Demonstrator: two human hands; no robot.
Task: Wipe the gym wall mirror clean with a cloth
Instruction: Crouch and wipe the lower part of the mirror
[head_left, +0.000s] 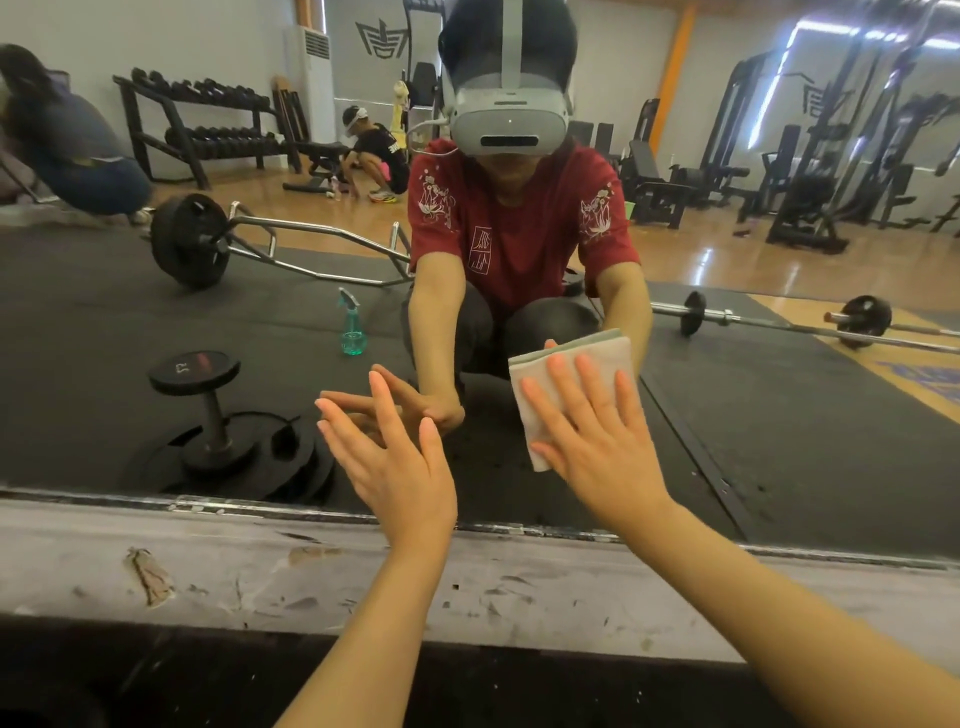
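While the person crouches at the glass, both arms reach forward to it.
Cloth: folded pale cloth (566, 384), soft and towel-like, roughly rectangular, lies flat against the mirror (779, 395); its long axis runs up and down with a slight lean, the top edge tipped up to the right.
Right grip: right hand (597, 441) presses the cloth with straight, spread fingers; the cloth sits under the fingers and shows above and left of them.
Left grip: left hand (395, 462) is flat with fingers straight and apart, fingertips at the glass, holding nothing, well left of the cloth.
Mirror: smooth and reflective, its lower edge meeting a scuffed grey ledge (311, 571).
Reflection: teal plastic spray bottle (353, 325) upright on black rubber floor (104, 312).
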